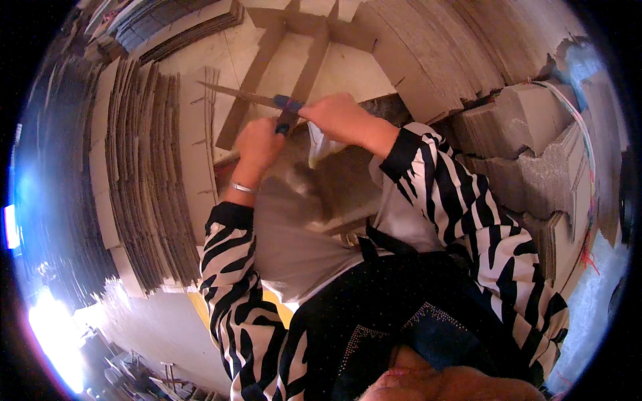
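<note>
My left hand (261,144) and my right hand (334,117) are close together over the near edge of the work surface. Both have closed fingers, with dark blue coverings at the fingertips. From my right fingertips a thin brown cardboard strip (237,93) points left, seen almost edge-on. What my left fingers grip is hidden. Just beyond my hands lies a cardboard divider grid (311,63) of crossing strips on the pale surface (284,63). Below my right hand is a white pointed piece (316,144) whose kind I cannot make out.
A long row of stacked cardboard pieces (144,174) stands on the left. More stacked cardboard (441,43) rises at the far right, with further bundles (501,127) beside my right arm. Thin cords (582,120) hang over the right-hand stacks. Flat cardboard (194,30) lies at the far left.
</note>
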The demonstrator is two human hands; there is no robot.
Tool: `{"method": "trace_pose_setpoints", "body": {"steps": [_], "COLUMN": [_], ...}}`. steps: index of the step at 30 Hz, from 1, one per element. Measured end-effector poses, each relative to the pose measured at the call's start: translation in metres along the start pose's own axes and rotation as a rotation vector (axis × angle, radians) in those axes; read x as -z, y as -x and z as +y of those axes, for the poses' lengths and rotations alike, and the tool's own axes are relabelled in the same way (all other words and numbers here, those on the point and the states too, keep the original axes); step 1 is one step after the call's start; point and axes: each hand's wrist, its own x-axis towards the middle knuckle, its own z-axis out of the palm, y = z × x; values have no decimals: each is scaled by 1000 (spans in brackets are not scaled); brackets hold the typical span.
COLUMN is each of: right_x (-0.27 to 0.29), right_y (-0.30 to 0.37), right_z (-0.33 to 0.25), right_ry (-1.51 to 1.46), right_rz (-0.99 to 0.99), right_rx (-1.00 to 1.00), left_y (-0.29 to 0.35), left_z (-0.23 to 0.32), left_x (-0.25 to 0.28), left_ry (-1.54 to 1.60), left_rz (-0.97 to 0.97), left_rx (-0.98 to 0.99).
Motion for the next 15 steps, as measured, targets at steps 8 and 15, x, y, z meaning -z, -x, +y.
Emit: {"method": "trace_pose_setpoints", "body": {"steps": [8, 15], "right_x": [23, 41], "right_y": [21, 147], "right_z": [23, 130], "right_ry": [-128, 391], "right_rz": [45, 262], "right_rx": [-180, -715], "left_y": [-16, -47], "left_z": [-33, -27], "left_x": [32, 26], "left_ry": [-76, -213], "left_rz": [535, 455], "left_rx": [-123, 96]}}
